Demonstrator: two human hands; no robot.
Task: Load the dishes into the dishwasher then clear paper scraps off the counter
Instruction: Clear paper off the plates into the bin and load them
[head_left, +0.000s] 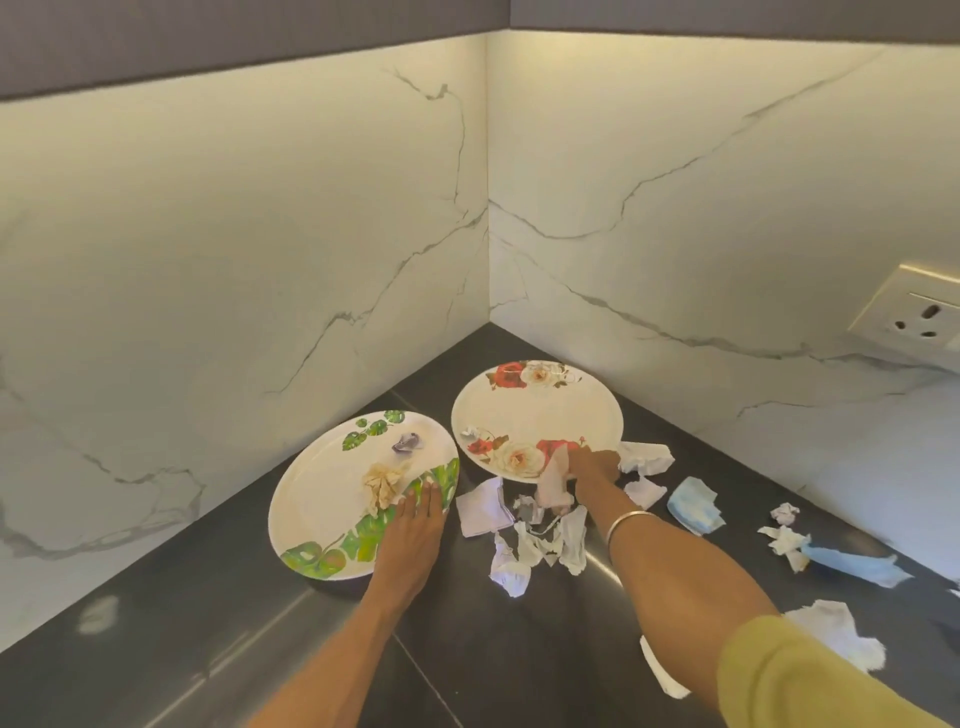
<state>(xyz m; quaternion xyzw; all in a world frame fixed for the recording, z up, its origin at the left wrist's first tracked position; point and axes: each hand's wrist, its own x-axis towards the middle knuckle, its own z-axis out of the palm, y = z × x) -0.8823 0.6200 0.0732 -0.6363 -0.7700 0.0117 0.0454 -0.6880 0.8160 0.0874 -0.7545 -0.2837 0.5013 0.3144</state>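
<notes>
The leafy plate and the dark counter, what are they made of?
The leafy plate looks like glossy melamine or glazed ceramic: a smooth white face with printed green leaves; the picture cannot settle which. The left hand rests flat on its rim. The counter looks like polished dark stone, since it shines and mirrors the pale wall.

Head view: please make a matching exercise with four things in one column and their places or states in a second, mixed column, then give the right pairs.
Things:
1. Leaf plate
2. Rose plate
3. Beige crumpled scrap
4. Wall socket

Places or states:
A. Lies on the leaf plate
B. Mounted on the marble wall at the right edge
C. The left hand rests on its rim
D. The right hand is at its near rim, pinching a white scrap

Pairs: 1-C, 2-D, 3-A, 4-B
</notes>
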